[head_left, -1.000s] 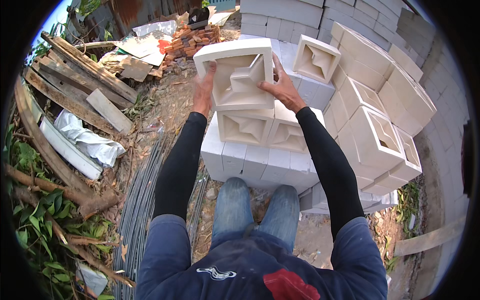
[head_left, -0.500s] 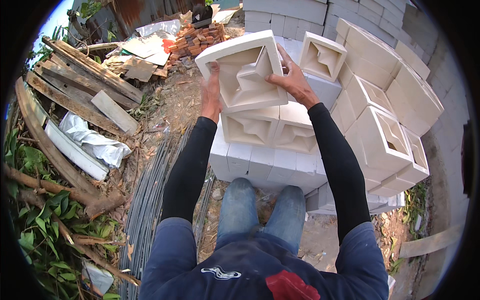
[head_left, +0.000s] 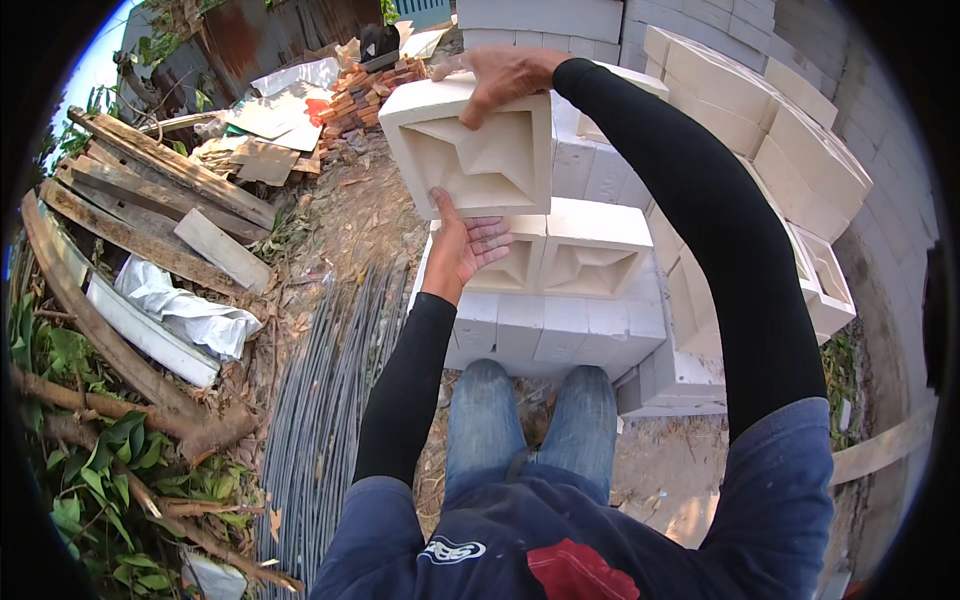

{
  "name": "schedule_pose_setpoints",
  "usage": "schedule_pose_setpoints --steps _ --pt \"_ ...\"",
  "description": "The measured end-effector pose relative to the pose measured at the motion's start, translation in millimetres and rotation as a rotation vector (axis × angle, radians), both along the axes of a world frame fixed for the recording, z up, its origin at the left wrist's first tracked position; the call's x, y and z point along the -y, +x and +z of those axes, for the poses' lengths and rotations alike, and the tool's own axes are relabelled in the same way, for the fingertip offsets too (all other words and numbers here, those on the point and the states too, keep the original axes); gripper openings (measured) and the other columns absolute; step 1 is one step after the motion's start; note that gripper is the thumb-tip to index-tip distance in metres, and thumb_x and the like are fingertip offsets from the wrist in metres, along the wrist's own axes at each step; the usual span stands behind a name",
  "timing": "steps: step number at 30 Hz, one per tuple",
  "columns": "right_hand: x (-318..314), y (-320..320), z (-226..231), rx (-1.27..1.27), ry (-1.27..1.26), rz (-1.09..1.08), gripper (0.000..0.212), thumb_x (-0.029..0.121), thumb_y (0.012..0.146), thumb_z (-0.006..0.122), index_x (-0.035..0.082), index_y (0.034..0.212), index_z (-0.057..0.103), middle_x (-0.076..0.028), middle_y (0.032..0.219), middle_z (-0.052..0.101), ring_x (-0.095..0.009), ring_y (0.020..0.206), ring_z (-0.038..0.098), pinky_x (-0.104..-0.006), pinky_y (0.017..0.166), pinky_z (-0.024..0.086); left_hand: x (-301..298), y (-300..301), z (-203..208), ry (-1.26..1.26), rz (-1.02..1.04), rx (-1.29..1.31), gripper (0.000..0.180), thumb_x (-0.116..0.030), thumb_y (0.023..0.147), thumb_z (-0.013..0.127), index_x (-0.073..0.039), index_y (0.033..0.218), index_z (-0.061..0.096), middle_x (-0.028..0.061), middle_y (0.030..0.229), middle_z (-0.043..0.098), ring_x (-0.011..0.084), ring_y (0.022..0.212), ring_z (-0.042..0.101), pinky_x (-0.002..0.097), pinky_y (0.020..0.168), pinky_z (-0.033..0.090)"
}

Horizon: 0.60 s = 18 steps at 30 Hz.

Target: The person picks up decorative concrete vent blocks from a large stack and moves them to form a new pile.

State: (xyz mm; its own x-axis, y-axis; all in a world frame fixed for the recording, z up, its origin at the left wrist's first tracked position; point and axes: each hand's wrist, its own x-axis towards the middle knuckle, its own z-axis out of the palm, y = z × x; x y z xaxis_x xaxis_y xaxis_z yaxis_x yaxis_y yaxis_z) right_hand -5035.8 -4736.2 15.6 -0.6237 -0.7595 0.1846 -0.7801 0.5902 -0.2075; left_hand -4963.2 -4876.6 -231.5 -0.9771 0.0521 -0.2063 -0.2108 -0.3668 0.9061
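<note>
A square cream ventilation block (head_left: 505, 150) with an angular recess is held up before me, tilted toward me. My right hand (head_left: 500, 80) grips its top edge, thumb over the front rim and fingers behind. At the lower left corner, my left hand (head_left: 463, 248) bears it from below, thumb against the rim and fingers stretched out under the bottom edge. Just below stand two similar ventilation blocks side by side; the right one (head_left: 595, 268) shows plainly, while my left hand partly hides the left one. They rest on a stack of white blocks (head_left: 520, 325).
More cream blocks (head_left: 715, 95) are piled at the right beside a grey block wall (head_left: 890, 150). Steel rods (head_left: 335, 390) lie on the ground at left. Beyond them are wooden planks (head_left: 150, 215), a white sack (head_left: 185, 305) and cut branches (head_left: 110, 400). Red bricks (head_left: 370, 95) are heaped at the back.
My right hand has moved from the block's right side to its top edge. My left hand has slid from the left side down to the lower corner. The block has turned more upright.
</note>
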Motion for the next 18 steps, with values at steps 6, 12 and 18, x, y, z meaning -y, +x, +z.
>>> schedule_pose_setpoints --steps 6,12,18 --pt "2.5 -4.6 -17.7 -0.018 0.02 -0.045 0.098 0.036 0.053 0.079 0.011 0.145 0.054 -0.023 0.116 0.07 -0.035 0.095 0.072 -0.0401 0.085 0.061 54.3 5.1 -37.7 -0.971 0.733 -0.492 0.076 -0.065 0.088 0.068 0.008 0.109 0.068 0.0189 0.092 0.073 0.0304 0.084 0.073 0.0378 0.076 0.058" --pt "-7.8 -17.7 -35.3 -0.041 -0.027 -0.017 0.094 0.036 0.055 0.078 0.01 0.142 0.057 -0.024 0.114 0.069 -0.033 0.096 0.07 -0.0412 0.087 0.059 47.2 -1.8 -12.0 -0.868 0.468 -0.559 0.052 -0.047 0.093 0.07 0.004 0.105 0.071 0.0212 0.087 0.074 0.0344 0.076 0.07 0.0452 0.074 0.052" --pt "-17.4 -26.4 -50.0 0.006 -0.025 -0.056 0.094 0.037 0.056 0.077 0.013 0.144 0.053 -0.024 0.119 0.067 -0.035 0.096 0.07 -0.042 0.088 0.059 46.9 -1.8 -23.2 -0.988 0.494 -0.496 0.044 -0.041 0.097 0.066 0.002 0.103 0.07 0.0269 0.079 0.067 0.0439 0.075 0.065 0.0496 0.071 0.049"
